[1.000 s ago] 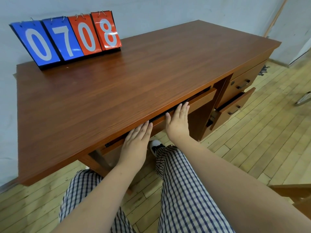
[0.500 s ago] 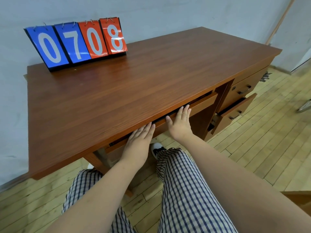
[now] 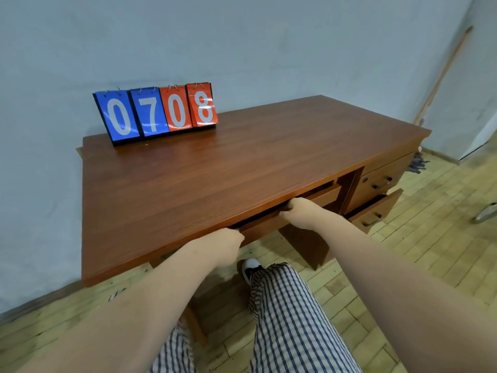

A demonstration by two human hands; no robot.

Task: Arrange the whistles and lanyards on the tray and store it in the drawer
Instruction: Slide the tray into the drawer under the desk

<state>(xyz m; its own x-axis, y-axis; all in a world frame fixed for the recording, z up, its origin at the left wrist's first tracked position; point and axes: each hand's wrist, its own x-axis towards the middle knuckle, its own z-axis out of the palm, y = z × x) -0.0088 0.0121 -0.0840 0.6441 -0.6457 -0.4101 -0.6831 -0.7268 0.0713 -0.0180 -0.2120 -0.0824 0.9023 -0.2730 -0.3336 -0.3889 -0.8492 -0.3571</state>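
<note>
Drawer [image 3: 265, 224] runs lengthwise under the desk [image 3: 215, 170] edge; I see left hand [image 3: 226, 244] and right hand [image 3: 293, 210] against its front, fingers seemingly curled, grip unclear.

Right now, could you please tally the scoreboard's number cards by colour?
Blue cards: 2, the 0 and the 7
Red cards: 2, the 0 and the 8
Total: 4
</note>
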